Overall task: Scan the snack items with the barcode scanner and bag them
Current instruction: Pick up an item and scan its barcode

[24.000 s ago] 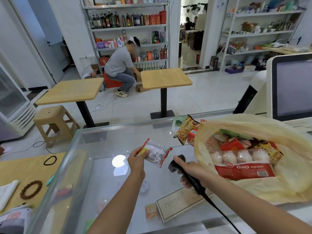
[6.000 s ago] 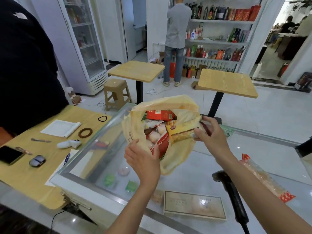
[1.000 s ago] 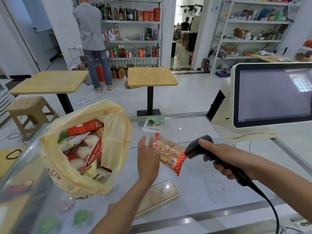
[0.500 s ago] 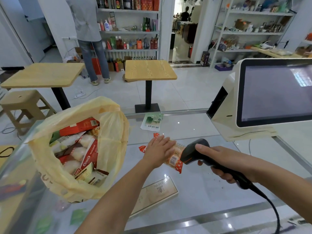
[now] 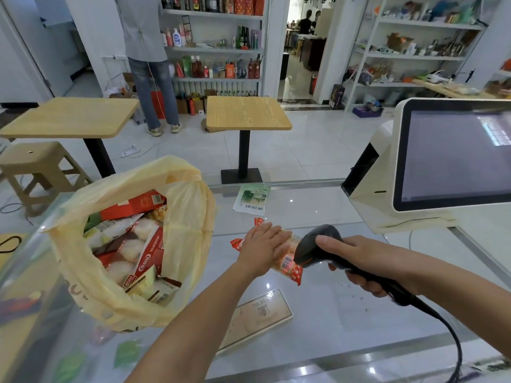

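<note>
Head view, left side: yellow plastic bag (image 5: pixel 190 244) is sitting open on the glass counter (image 5: pixel 331 313), with packed snacks (image 5: pixel 143 244) lying inside. A green packet (image 5: pixel 253 199) is lying farther back. Centre: left hand (image 5: pixel 262 250) is pressing flat, fingers straight, on a red-ended snack packet (image 5: pixel 289 265) lying on the glass. Barcode scanner (image 5: pixel 315 246) is pointing at its barcode end, just beside it. Right hand (image 5: pixel 356 261) is gripping the scanner handle, fingers wrapped round. Checkout screen (image 5: pixel 453 156) is standing far right.
</note>
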